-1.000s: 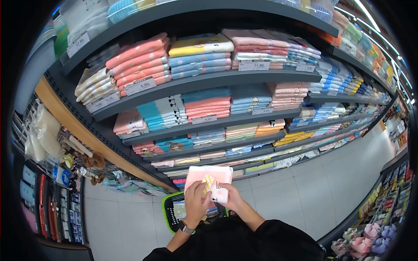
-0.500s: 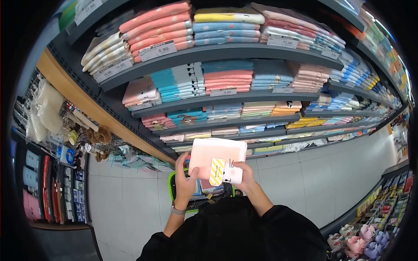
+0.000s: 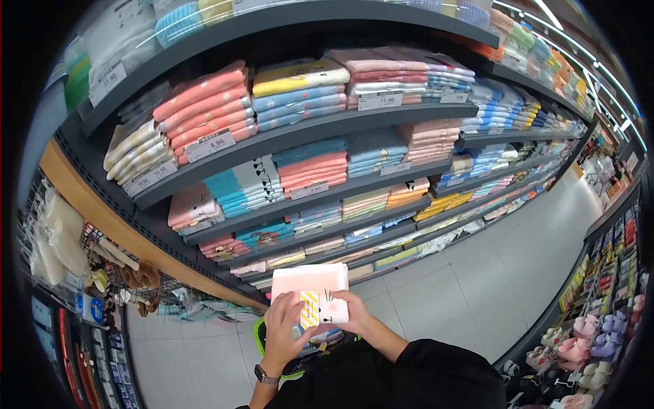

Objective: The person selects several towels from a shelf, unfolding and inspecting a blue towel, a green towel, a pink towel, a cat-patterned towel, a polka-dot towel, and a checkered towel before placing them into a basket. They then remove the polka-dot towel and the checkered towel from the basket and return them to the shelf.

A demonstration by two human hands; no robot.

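Observation:
A folded pink towel (image 3: 285,281) with a white edge and a printed animal face is held up in front of my body. On its front hangs a tag (image 3: 310,308) with yellow and white stripes. My right hand (image 3: 357,315) grips the towel's right edge, thumb on the printed face. Across the lower left of the towel lies my left hand (image 3: 281,330), its fingers and thumb around the tag's left side. Below both hands, a basket with a green rim (image 3: 259,335) is partly hidden by my arms; packaged items show inside.
Shelves of folded towels (image 3: 310,170) with price labels fill the space ahead. Hanging bath goods (image 3: 61,235) are at the left beside a wooden panel (image 3: 116,211). At the lower right, slippers (image 3: 575,347) line a rack. Tiled floor (image 3: 436,293) runs between.
The view has turned up and to the right, so the towel appears lower and further left. My left hand has moved from the towel's left edge onto its front by the tag.

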